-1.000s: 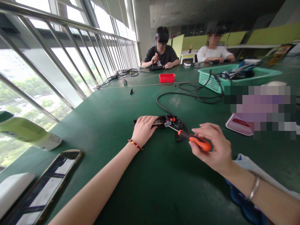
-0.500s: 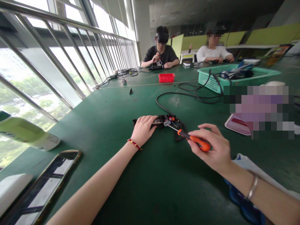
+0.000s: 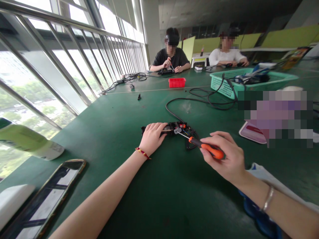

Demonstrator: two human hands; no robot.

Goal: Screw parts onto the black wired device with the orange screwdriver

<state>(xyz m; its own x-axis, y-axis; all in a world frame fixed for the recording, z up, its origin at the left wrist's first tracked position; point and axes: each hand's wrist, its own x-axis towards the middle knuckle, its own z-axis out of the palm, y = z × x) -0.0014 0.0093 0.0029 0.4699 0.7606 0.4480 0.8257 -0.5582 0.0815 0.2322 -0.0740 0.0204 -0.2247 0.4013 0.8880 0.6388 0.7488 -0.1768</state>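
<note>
On the green table (image 3: 159, 186) lies a long black device (image 3: 171, 127) with its inside exposed, showing small wires, a grey part and red-orange bits. My left hand (image 3: 152, 134) is closed over the left part of it, holding it against the tabletop and hiding much of that end. In my right hand (image 3: 225, 156) is a screwdriver (image 3: 211, 151) with an orange and black handle, gripped between thumb and fingers. Its thin metal shaft points left, and the tip meets the device near the grey part. A black cable (image 3: 171, 101) runs from the device toward the back right.
A red tray (image 3: 177, 83) and a green basket (image 3: 224, 88) of tools and cables stand further back. Left are a phone (image 3: 59, 189) and a bottle (image 3: 30, 142). Blue-white cloth (image 3: 261, 212) lies under my right forearm. Two people (image 3: 171, 54) sit across the table.
My hands, the screwdriver and the device stay almost exactly where they were. Across the table, the hand of the person in black has shifted slightly.
</note>
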